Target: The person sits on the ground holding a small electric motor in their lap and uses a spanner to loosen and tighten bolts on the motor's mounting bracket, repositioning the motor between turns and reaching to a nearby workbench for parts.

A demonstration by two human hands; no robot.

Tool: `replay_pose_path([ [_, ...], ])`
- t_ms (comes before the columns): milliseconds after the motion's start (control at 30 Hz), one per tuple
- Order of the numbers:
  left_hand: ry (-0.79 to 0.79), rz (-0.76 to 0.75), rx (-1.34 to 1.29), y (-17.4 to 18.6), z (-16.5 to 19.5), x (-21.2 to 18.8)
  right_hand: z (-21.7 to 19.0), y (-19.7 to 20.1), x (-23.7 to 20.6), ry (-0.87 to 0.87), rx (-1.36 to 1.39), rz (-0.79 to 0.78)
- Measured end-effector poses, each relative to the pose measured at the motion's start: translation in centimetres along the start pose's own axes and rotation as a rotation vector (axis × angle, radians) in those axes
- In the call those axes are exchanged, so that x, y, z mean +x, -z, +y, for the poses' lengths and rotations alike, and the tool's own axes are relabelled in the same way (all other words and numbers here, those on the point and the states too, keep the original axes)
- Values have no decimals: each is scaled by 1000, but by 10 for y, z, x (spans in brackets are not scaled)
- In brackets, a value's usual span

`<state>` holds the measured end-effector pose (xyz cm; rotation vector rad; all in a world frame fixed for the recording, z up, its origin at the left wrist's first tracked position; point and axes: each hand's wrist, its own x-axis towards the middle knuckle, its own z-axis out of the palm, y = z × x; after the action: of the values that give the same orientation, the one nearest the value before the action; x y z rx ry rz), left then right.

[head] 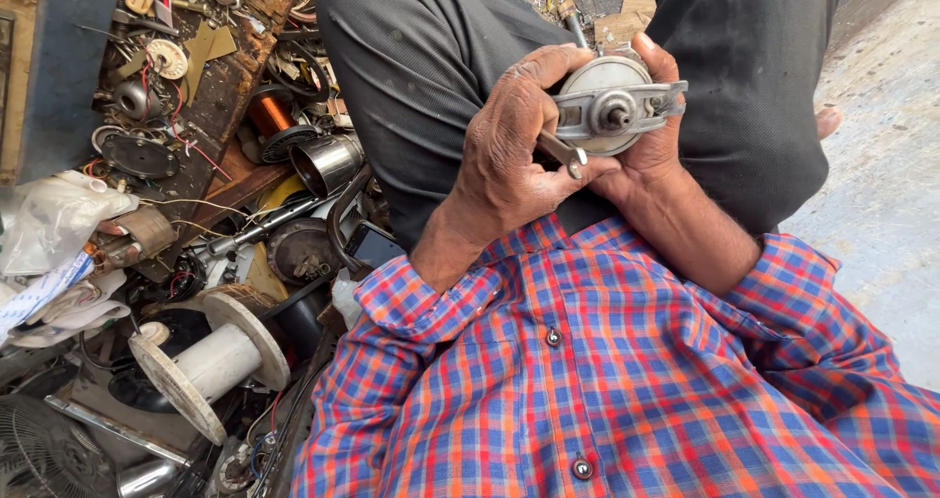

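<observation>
Motor housing (pixel 612 106) is gripped by the right hand (pixel 651 145), wrench (pixel 563 152) clamped in the left hand (pixel 514 155); scrap pile (pixel 196 214) crowds left, bare floor (pixel 881 165) right.

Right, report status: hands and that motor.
Left hand gripping a spanner. Right hand cradling the small round motor. Nothing in the way.

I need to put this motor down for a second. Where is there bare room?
Bare concrete floor lies beyond the knee on the right hand side, free of parts. The side of the left hand is crowded: white spool, copper coil, metal cup and loose wires fill it.
</observation>
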<state>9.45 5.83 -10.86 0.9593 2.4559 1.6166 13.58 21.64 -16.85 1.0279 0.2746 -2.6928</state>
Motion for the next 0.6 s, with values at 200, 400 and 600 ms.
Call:
replay_pose_path([
  [200, 80, -117, -71, 14, 3, 6, 1, -2, 1, -31, 30, -9],
  [400, 27, -99, -44, 13, 5, 7, 0, 1, 1, -20, 34, -12],
  [600, 2, -54, -20, 9, 4, 3, 0, 3, 0, -20, 35, -2],
])
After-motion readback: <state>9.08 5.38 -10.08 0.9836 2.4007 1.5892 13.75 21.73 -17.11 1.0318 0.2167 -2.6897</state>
